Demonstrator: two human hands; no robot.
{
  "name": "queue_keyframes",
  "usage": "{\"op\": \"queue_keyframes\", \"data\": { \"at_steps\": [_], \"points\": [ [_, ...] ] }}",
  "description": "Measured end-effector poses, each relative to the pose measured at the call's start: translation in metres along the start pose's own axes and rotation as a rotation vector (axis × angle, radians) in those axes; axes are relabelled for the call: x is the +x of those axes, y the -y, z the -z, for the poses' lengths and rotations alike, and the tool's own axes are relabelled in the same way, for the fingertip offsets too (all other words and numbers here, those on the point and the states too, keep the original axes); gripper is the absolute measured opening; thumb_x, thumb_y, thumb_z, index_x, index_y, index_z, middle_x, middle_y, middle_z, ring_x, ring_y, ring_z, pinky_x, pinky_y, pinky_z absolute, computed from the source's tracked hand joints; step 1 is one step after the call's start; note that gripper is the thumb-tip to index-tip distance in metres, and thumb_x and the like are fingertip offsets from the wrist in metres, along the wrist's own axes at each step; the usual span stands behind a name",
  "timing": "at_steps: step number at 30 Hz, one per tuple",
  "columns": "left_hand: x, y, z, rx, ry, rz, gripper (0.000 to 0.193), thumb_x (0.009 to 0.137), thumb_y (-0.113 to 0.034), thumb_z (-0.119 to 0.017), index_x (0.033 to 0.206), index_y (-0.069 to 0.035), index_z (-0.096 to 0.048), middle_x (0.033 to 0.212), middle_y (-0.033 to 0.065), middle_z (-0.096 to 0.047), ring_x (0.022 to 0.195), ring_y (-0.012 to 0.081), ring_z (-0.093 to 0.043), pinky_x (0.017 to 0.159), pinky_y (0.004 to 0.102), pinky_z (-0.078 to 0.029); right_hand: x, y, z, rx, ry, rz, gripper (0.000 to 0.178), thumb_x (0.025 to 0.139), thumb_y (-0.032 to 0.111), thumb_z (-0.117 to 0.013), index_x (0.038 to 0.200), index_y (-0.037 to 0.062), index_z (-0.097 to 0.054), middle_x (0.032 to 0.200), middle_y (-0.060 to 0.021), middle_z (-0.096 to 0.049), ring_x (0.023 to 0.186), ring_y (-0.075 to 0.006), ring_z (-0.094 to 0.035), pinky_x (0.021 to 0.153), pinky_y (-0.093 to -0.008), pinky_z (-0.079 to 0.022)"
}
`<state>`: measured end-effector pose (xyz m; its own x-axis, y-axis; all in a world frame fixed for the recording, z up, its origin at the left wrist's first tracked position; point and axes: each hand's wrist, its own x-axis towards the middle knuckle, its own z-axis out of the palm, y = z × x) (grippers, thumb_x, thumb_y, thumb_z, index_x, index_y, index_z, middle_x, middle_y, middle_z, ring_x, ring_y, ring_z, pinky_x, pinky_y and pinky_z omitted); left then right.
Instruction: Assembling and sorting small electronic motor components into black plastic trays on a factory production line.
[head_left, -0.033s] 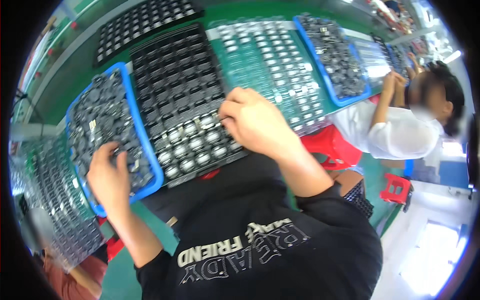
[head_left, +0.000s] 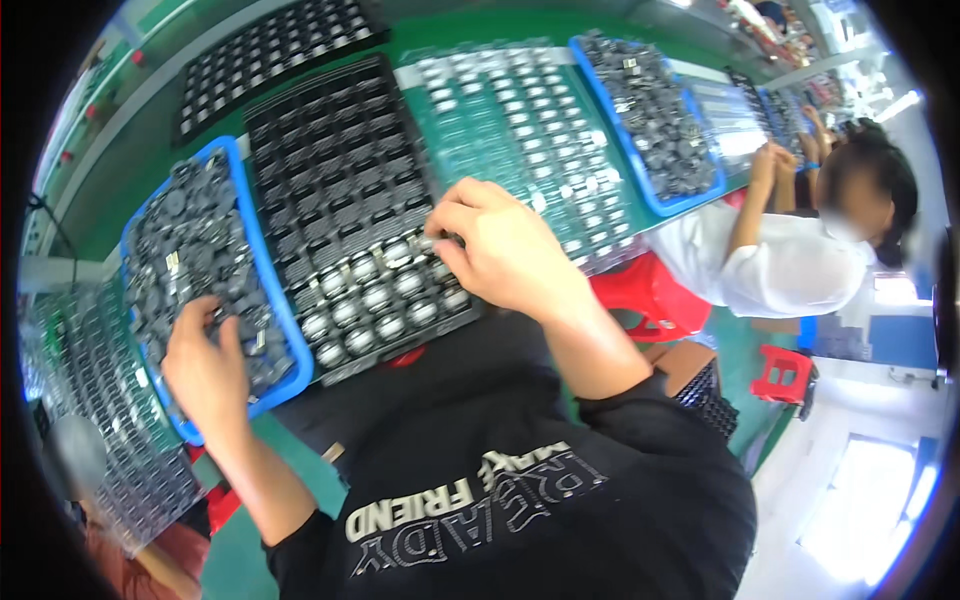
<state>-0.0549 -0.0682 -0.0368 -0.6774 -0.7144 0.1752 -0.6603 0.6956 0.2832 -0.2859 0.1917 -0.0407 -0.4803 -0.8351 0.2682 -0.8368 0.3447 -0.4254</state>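
My left hand (head_left: 207, 375) reaches over the near part of a blue-rimmed bin (head_left: 262, 255) heaped with small grey parts (head_left: 185, 215). Its thumb and fingers are apart and touch or nearly touch the heap; no held part shows between them. To the right stands a black pocketed tray (head_left: 325, 140). Its nearest rows hold round silvery-topped parts (head_left: 375, 298), while the pockets farther off look dark. My right hand (head_left: 505, 245) is at the tray's right side, above the farthest filled row. Thumb and fingertips are pinched together there; whatever they grip is hidden.
Clear plastic trays with silvery parts (head_left: 535, 120) lie right of the black tray, then another blue bin (head_left: 655, 120). A second black tray (head_left: 270, 55) lies behind. A co-worker in white (head_left: 790, 260) sits at right, near a red stool (head_left: 650, 300). More clear trays (head_left: 115, 400) are at left.
The whole view has shifted slightly, so the scene sits a little farther left. Both hands keep nearly the same places over the bin and the tray.
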Motion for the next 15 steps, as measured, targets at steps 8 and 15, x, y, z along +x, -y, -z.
{"op": "queue_keyframes", "data": {
  "at_steps": [8,15],
  "points": [
    [0.011,0.001,-0.005,0.108,-0.084,-0.146,0.023,0.086,-0.014,-0.074,0.107,-0.010,-0.068,0.099,0.0092,-0.072,0.093,0.0341,-0.065,0.083,0.0453,-0.048,-0.016,-0.090,0.033,-0.108,-0.224,-0.514,0.027,0.077,0.016,-0.084,0.097,0.0043,-0.070,0.095,-0.0143,-0.071,0.090,-0.0312,-0.070,0.077,-0.0413,-0.055],
    [-0.003,0.008,-0.007,-0.230,-0.256,0.025,0.019,0.089,-0.005,-0.060,0.107,-0.002,-0.066,0.101,0.0146,-0.065,0.089,0.0300,-0.062,0.081,0.0400,-0.049,-0.011,-0.098,0.033,0.069,-0.211,-0.637,0.014,0.081,0.014,-0.077,0.090,0.0035,-0.074,0.078,-0.0095,-0.074,0.073,-0.0178,-0.071,0.071,-0.0319,-0.056]
  ]
}}
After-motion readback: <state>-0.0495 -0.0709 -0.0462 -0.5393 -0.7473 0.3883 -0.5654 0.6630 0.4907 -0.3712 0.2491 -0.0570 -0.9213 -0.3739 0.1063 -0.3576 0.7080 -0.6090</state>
